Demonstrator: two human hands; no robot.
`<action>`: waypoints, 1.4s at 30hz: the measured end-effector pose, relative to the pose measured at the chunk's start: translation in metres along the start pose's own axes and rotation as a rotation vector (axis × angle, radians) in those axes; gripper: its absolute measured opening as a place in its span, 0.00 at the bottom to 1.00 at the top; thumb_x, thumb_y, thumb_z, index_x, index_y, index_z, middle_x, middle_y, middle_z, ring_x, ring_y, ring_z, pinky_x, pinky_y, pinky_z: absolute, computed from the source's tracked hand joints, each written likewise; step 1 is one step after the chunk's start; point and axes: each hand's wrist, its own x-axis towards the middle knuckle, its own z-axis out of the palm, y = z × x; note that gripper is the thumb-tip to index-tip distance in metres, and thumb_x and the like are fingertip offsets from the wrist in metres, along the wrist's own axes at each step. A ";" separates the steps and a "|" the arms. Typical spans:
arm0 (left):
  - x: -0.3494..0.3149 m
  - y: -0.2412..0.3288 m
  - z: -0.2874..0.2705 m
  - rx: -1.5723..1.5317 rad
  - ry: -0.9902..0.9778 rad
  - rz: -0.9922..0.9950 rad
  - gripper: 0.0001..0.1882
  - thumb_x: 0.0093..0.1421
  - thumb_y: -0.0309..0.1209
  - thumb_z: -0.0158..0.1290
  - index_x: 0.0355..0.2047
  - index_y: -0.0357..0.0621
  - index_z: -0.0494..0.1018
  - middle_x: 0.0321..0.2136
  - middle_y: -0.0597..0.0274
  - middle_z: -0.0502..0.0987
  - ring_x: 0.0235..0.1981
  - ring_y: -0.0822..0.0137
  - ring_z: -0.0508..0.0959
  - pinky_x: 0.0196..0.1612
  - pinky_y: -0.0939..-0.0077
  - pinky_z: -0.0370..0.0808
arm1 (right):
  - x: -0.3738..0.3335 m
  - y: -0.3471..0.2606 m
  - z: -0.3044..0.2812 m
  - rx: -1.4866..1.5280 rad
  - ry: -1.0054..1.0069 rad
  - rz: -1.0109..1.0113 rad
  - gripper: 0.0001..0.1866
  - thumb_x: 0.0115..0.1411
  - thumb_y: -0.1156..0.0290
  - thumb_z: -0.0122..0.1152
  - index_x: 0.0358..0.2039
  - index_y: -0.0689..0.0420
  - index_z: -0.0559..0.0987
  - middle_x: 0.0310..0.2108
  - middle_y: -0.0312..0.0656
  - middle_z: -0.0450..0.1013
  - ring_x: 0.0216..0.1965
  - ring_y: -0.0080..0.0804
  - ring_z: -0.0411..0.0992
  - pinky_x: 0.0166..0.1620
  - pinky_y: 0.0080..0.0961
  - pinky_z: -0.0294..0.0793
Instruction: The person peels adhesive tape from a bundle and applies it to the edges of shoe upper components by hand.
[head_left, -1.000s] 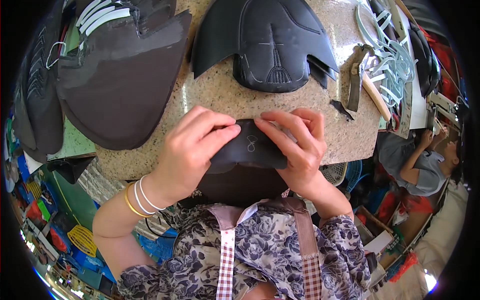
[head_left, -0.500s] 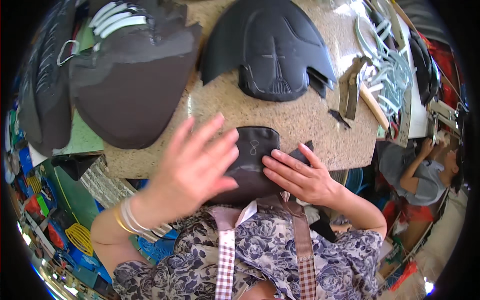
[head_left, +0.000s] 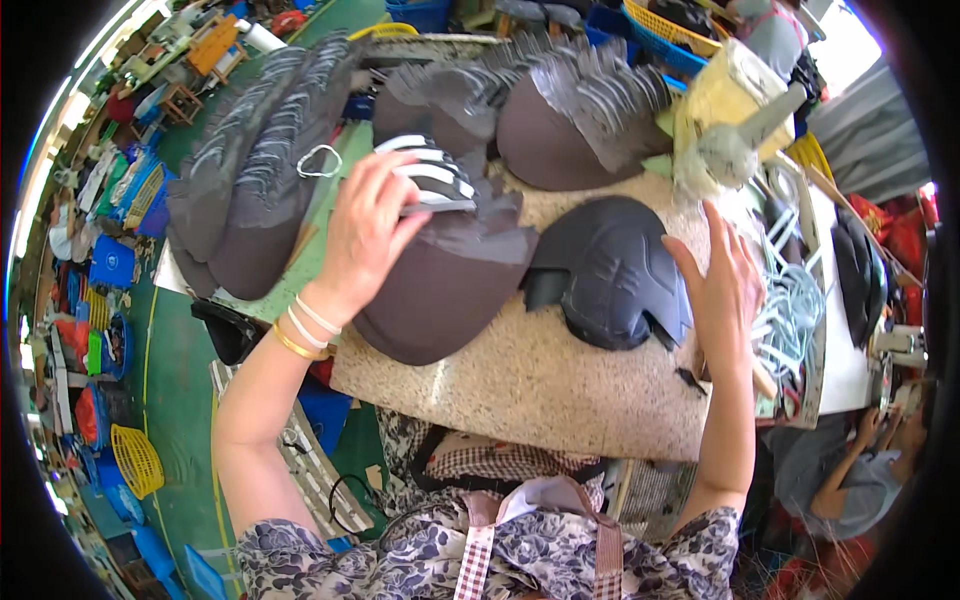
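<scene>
My left hand (head_left: 368, 240) is at the left of the table, with thumb and fingers closed on the near edge of a small stack of curved black pieces with white edges (head_left: 425, 170). That stack lies over a large dark brown rounded panel (head_left: 435, 305) with a grey band. My right hand (head_left: 725, 275) is raised at the right, thumb and fingers apart, holding nothing. It is just right of a moulded black padded piece (head_left: 615, 265) and below a cloudy, glue-smeared pot (head_left: 715, 160) with a thick grey handle leaning across it.
Fanned stacks of dark panels (head_left: 265, 215) and more panels (head_left: 570, 130) cover the far and left table. Pale blue strips (head_left: 790, 300) lie tangled at the right edge. A yellowish container (head_left: 740, 80) stands at the back right. Another person (head_left: 850, 485) sits at the lower right.
Both hands have left the black piece at the near table edge and moved forward and apart. That piece no longer lies there. The view has shifted, showing more of the far table.
</scene>
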 end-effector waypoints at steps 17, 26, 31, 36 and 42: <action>-0.033 0.106 -0.042 -1.521 -1.422 -0.652 0.22 0.52 0.34 0.66 0.42 0.37 0.70 0.41 0.63 0.75 0.41 0.77 0.72 0.45 0.80 0.70 | -0.057 -0.071 -0.032 1.088 -0.736 -0.539 0.20 0.51 0.53 0.68 0.15 0.55 0.75 0.11 0.41 0.68 0.16 0.39 0.72 0.20 0.32 0.68; -0.055 0.127 0.010 -0.432 -0.352 0.248 0.11 0.49 0.24 0.54 0.35 0.38 0.72 0.26 0.61 0.71 0.26 0.64 0.75 0.28 0.73 0.75 | -0.132 -0.074 -0.032 0.366 -0.391 -0.112 0.11 0.45 0.63 0.69 0.27 0.52 0.78 0.28 0.37 0.76 0.31 0.32 0.75 0.27 0.26 0.73; -0.054 0.135 0.027 -0.354 -0.438 0.266 0.13 0.45 0.25 0.54 0.34 0.35 0.75 0.29 0.60 0.71 0.32 0.63 0.74 0.31 0.72 0.75 | -0.130 -0.058 -0.004 0.459 -0.151 -0.213 0.24 0.36 0.68 0.65 0.40 0.54 0.80 0.36 0.34 0.75 0.36 0.30 0.73 0.33 0.22 0.74; -0.062 0.115 0.029 -0.671 -0.471 0.039 0.16 0.43 0.23 0.54 0.35 0.32 0.76 0.36 0.54 0.76 0.38 0.56 0.76 0.38 0.66 0.76 | -0.141 -0.052 -0.001 0.602 -0.199 -0.217 0.21 0.35 0.73 0.60 0.36 0.57 0.82 0.40 0.36 0.76 0.34 0.29 0.73 0.32 0.21 0.75; -0.068 0.124 0.018 -0.483 -0.441 0.209 0.21 0.40 0.21 0.53 0.39 0.28 0.76 0.38 0.47 0.77 0.36 0.53 0.77 0.38 0.66 0.77 | -0.131 -0.041 -0.014 0.563 -0.243 -0.386 0.21 0.38 0.73 0.57 0.37 0.61 0.82 0.45 0.40 0.76 0.38 0.30 0.74 0.34 0.22 0.76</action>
